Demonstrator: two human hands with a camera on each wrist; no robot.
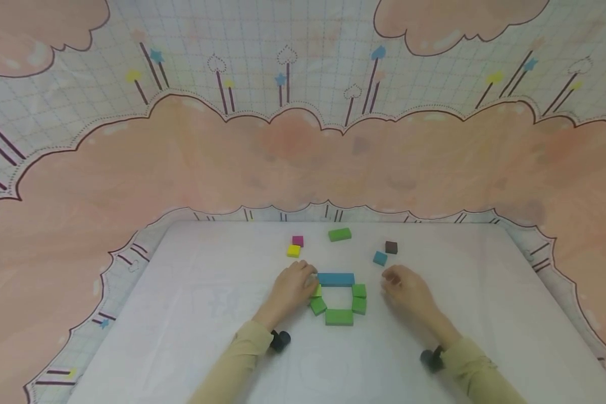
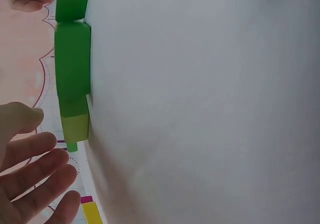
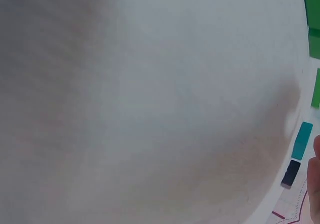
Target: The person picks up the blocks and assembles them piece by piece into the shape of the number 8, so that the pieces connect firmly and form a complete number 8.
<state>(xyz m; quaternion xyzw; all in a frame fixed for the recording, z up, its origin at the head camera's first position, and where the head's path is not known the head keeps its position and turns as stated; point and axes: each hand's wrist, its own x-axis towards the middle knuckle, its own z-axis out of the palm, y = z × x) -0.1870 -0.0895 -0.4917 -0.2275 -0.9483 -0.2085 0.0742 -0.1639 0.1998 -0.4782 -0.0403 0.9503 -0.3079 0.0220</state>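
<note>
Wooden blocks form a ring on the white table. A long blue block [image 1: 336, 279] lies across its far side and a green rectangular block [image 1: 339, 317] across its near side. Two green blocks [image 1: 359, 298] stand along the right. On the left are a turned green block [image 1: 318, 306] and a yellow-green block [image 1: 317, 291], partly hidden by my left hand [image 1: 294, 285]. That hand's fingertips are right by the yellow-green block; the left wrist view shows its fingers [image 2: 37, 176] spread and relaxed. My right hand [image 1: 408, 289], loosely curled, hovers right of the ring near a small blue block [image 1: 380, 258].
Behind the ring, a magenta block [image 1: 298, 240] and a yellow block [image 1: 293, 251] sit at the left. A loose green block [image 1: 340, 234] lies at the far middle, and a dark brown block [image 1: 391, 247] at the right. Patterned cloth [image 1: 303, 163] rises behind the table [image 1: 182, 314].
</note>
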